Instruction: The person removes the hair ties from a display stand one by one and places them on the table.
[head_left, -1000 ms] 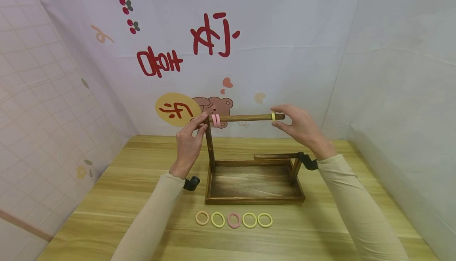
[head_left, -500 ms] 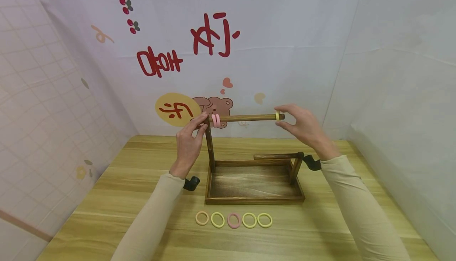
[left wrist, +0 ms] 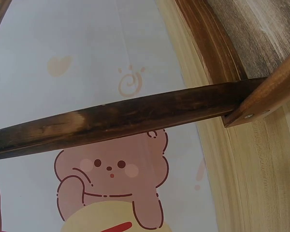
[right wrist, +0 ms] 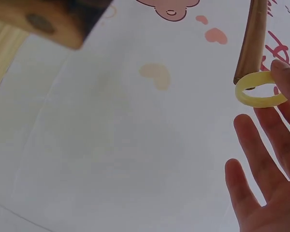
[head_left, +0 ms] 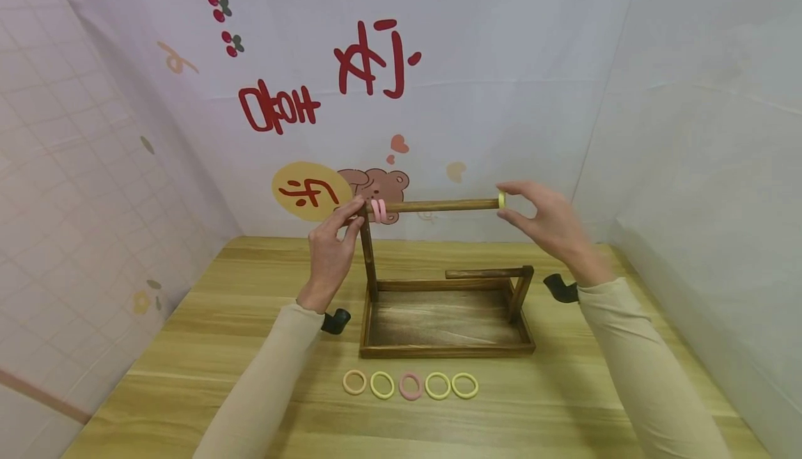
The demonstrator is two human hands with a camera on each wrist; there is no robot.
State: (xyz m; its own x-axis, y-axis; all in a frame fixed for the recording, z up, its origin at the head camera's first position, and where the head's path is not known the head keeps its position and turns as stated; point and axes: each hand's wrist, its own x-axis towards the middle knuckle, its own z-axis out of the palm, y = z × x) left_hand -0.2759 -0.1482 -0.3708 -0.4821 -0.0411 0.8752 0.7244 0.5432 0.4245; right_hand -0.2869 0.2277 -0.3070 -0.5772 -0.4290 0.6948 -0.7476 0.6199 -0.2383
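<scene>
Ring, yellow, at the free right-hand end of the upper rod; whether the tip lies inside its opening or just beside it cannot be told. The right hand pinches it narrowly by the rim, thumb opposing fingertips, presumably so that the opening is left unobstructed. The left hand holds the top of the tall post between thumb and fingers, probably to steady it against sideways force. Two pink rings hang on the rod close to the post, where the joint appears to act as a stop. On the table, five loose rings lie flat in a row before the tray, seemingly to keep each within easy reach. Orientation: the upper rod's long axis runs left to right, nearly level, its free end pointing right; the pinched ring stands upright across that axis, edge-on to the head view, its opening facing along the rod. The shorter lower rod points left.
</scene>
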